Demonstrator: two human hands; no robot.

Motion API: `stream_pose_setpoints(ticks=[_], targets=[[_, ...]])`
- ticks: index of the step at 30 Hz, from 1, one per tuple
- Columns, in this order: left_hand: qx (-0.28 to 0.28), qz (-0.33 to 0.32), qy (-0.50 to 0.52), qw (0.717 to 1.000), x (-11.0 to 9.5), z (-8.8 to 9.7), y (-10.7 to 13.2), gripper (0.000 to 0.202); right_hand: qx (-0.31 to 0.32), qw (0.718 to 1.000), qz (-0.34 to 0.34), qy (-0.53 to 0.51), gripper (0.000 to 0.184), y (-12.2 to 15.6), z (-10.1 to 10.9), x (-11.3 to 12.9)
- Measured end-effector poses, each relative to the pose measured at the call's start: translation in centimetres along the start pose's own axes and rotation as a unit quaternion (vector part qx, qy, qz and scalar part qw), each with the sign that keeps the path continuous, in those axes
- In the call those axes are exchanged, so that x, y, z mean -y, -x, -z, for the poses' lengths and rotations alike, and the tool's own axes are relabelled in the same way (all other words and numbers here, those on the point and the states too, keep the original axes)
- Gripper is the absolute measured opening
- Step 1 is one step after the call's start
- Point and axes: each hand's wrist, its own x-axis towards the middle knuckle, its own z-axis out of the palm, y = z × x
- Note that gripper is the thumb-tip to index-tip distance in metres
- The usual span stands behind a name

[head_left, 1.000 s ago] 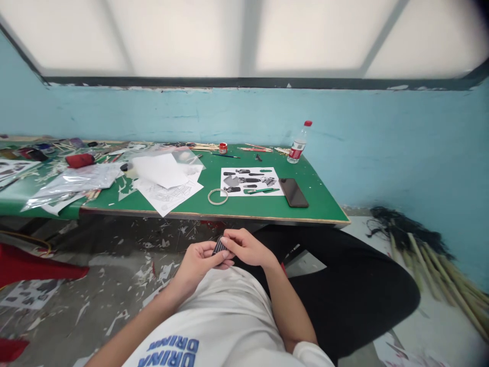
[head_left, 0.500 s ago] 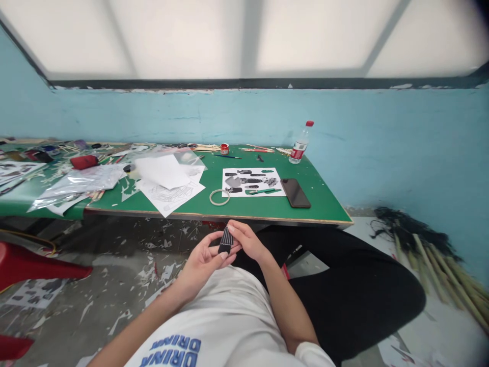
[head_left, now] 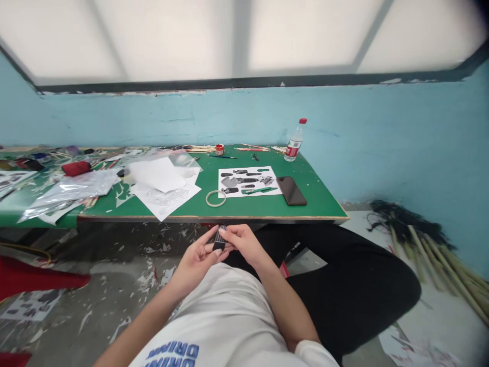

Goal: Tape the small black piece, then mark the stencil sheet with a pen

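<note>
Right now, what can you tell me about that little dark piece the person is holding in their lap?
The small dark piece is a short flat strip, black with fine pale stripes, likely cut paper or card. It stands roughly upright, tilted slightly, below the near edge of the green table. The left hand pinches its lower part, and the right hand touches its upper end. Its back is hidden.

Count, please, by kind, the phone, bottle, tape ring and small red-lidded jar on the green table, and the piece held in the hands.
Phone: 1
Water bottle: 1
Tape ring: 1
Red-lidded jar: 1
Black striped piece, held by both hands: 1
Total: 5
</note>
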Motion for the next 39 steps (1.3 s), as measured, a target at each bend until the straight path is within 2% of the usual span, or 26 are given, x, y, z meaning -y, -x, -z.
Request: stream_pose_setpoints(ticks=[4,8,12,15,18,20,24,27,31,33,36,39], targets=[[0.022,0.022,-0.008,1.000,-0.2,-0.3,0.4,0.109,-0.018,1.000,-0.001,-0.002,0.066,0.6,0.2,0.8],[0.016,0.013,-0.047,0.999,0.1,0.2,-0.1,0.108,-0.048,0.998,0.035,0.031,0.061,1.2,0.5,1.4],[0.055,0.013,-0.158,0.986,-0.2,0.9,-1.2,0.072,-0.079,0.994,0.060,0.052,0.048,1.7,0.6,1.5],[0.089,0.009,-0.219,0.972,-1.1,0.7,-1.4,0.051,-0.039,0.997,0.044,0.050,0.049,2.2,1.1,1.9],[0.108,-0.021,-0.290,0.951,-2.1,-0.1,-0.4,0.043,0.024,0.998,0.020,0.047,0.050,3.2,1.6,2.8],[0.099,-0.048,-0.327,0.939,-2.3,-0.6,0.4,0.040,0.042,0.998,0.012,0.042,0.050,4.0,1.7,3.5],[0.058,-0.093,-0.352,0.930,-2.0,-1.1,1.4,0.038,-0.004,1.000,0.020,0.020,0.052,4.9,1.0,4.0],[0.059,-0.103,-0.324,0.938,-1.6,-1.2,1.4,0.033,-0.047,0.998,0.033,-0.003,0.059,4.7,0.4,3.6],[0.066,-0.074,-0.211,0.972,-0.7,-1.4,1.2,0.040,-0.054,0.998,0.035,-0.010,0.065,3.9,0.6,3.1],[0.041,-0.037,-0.139,0.989,-0.1,-1.5,1.1,0.048,-0.044,0.998,0.034,0.010,0.064,3.8,0.9,3.3],[-0.019,-0.006,-0.077,0.997,0.7,-1.2,0.8,0.081,-0.030,0.997,0.039,0.059,0.058,4.2,1.3,3.9],[-0.024,-0.011,-0.087,0.996,1.2,-0.6,0.3,0.118,-0.037,0.993,0.051,0.103,0.058,4.6,1.1,4.2]])
